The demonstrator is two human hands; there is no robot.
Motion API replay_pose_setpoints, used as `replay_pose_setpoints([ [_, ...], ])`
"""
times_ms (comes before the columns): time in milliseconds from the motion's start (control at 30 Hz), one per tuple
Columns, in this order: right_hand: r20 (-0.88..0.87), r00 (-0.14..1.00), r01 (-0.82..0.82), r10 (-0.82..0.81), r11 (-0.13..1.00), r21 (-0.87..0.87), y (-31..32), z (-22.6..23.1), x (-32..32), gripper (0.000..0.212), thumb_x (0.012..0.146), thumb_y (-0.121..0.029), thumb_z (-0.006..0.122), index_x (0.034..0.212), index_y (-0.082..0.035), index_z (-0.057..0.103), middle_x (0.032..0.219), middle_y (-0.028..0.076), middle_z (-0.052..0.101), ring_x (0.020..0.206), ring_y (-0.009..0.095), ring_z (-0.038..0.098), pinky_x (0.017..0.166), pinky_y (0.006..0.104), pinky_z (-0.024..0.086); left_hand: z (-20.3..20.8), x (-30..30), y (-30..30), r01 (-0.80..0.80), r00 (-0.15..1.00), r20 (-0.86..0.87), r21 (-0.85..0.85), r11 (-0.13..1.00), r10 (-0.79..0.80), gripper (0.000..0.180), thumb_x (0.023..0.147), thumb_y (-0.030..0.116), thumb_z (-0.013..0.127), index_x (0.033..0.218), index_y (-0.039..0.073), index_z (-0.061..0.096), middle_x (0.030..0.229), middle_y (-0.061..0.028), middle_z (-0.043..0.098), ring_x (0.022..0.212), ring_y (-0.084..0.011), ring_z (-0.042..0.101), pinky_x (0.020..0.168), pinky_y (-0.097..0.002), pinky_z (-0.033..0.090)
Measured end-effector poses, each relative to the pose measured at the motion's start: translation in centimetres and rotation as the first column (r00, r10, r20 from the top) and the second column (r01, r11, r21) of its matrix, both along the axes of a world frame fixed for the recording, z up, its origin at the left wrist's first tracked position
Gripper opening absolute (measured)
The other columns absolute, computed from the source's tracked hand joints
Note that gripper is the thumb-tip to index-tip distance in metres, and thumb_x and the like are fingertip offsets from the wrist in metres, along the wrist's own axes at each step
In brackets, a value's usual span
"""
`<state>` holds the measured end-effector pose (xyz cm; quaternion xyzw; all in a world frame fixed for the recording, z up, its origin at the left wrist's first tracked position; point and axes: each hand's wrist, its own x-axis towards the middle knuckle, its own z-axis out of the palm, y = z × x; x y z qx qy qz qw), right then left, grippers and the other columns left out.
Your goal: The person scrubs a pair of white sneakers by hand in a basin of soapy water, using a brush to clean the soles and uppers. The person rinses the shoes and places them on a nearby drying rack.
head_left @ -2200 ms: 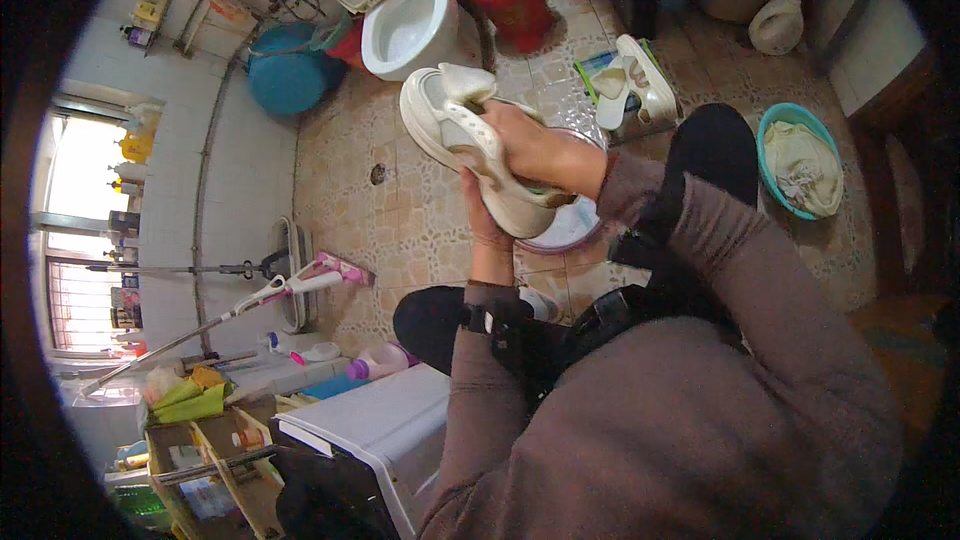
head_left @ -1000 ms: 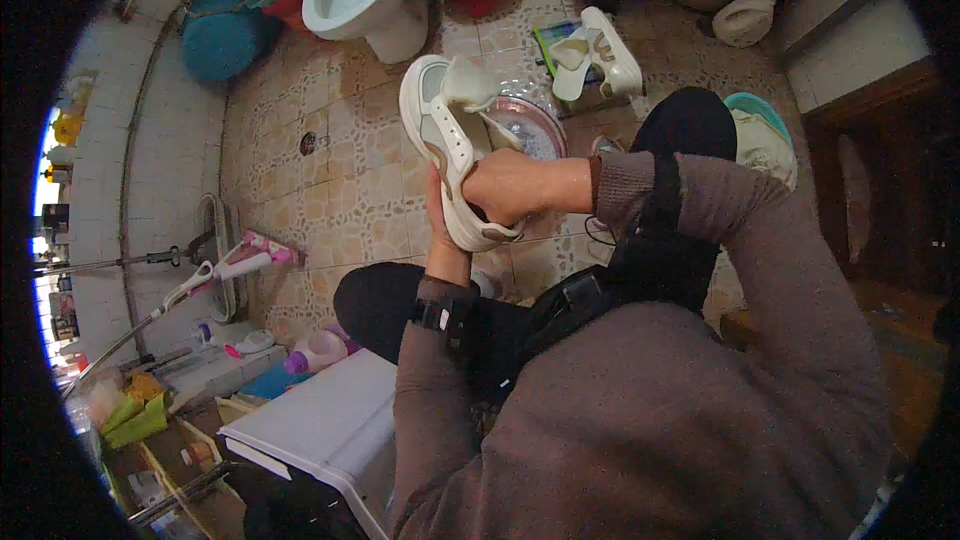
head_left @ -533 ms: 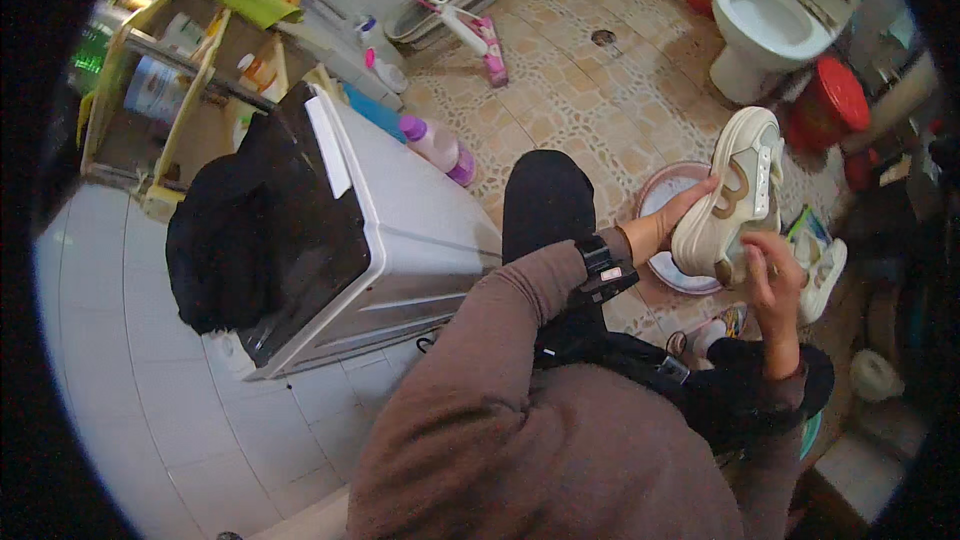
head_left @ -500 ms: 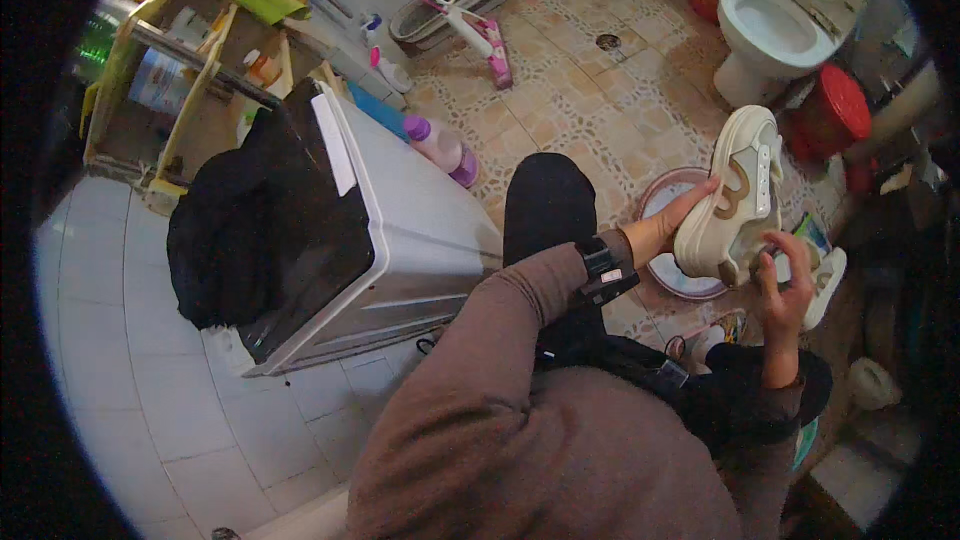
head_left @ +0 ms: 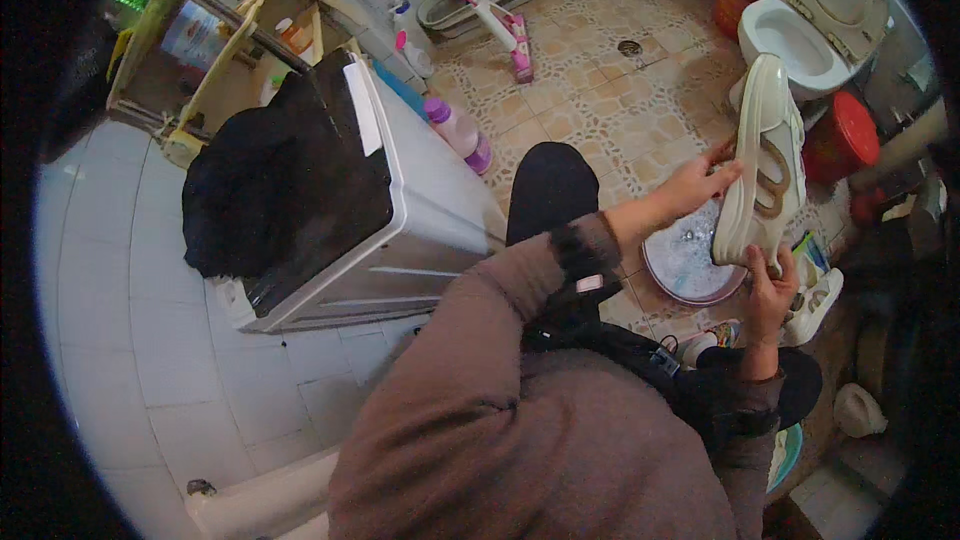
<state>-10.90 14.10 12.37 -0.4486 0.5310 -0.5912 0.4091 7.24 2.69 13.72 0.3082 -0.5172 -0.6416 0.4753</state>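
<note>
A cream sneaker (head_left: 762,165) with a tan curved patch on its side is held up in both hands, its toe pointing away from me. My left hand (head_left: 695,185) grips it along the sole edge, fingers partly behind the shoe. At the heel end, my right hand (head_left: 773,285) is closed on the shoe with the thumb on top. Below the sneaker, a round basin (head_left: 660,275) of sudsy water stands on the floor. A second light sneaker (head_left: 818,308) lies just right of my right hand.
Left of me stands a white appliance (head_left: 440,210) with dark cloth (head_left: 250,190) on top. A purple-capped bottle (head_left: 455,130) is beside it. Beyond the sneaker are a toilet (head_left: 795,40) and a red bucket (head_left: 850,130). A pink-and-white mop (head_left: 500,25) leans farther back.
The sneaker has turned so its side faces up more and its toe points farther away. My right hand has shifted onto the heel end, and my left hand has moved up along the sole.
</note>
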Motion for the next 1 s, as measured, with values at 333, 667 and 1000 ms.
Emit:
replay_pose_setpoints([
  [333,0.009,0.982,-0.191,0.191,0.981,-0.025,-2.1,2.5,-3.8,0.029,0.092,-0.009,0.067,0.117,0.003,0.060,0.104,0.004,0.066,0.091,0.011,0.062,0.079,0.0245,0.049,17.5,26.8,12.4,0.305,-0.313,0.594,-0.676,0.671,0.741,0.033,0.080,0.024,0.072,0.111,0.014,0.071,0.116,-0.0036,0.066,0.121,-0.0288,0.054,0.108,-0.0461,0.036],
  [667,-0.145,0.957,-0.235,0.252,0.964,0.126,-4.0,-4.0,-6.9,0.032,0.090,-0.008,0.069,0.115,0.009,0.059,0.100,0.005,0.065,0.082,0.011,0.062,0.069,0.0250,0.052,20.9,30.1,12.6,0.266,-0.542,0.638,-0.487,0.832,0.547,0.019,0.081,0.024,0.062,0.093,0.014,0.073,0.113,-0.0008,0.067,0.120,-0.0266,0.054,0.112,-0.0574,0.025],
  [1000,0.049,0.984,-0.179,0.173,0.969,0.171,-3.0,-8.4,-9.0,0.048,0.088,-0.016,0.073,0.122,0.013,0.054,0.100,0.008,0.062,0.072,0.011,0.059,0.059,0.0263,0.051,33.5,31.6,17.1,0.023,-0.439,0.677,-0.648,0.761,0.590,0.017,0.077,0.004,0.054,0.092,0.001,0.059,0.120,-0.0137,0.064,0.106,-0.0331,0.062,0.089,-0.0355,0.049],
])
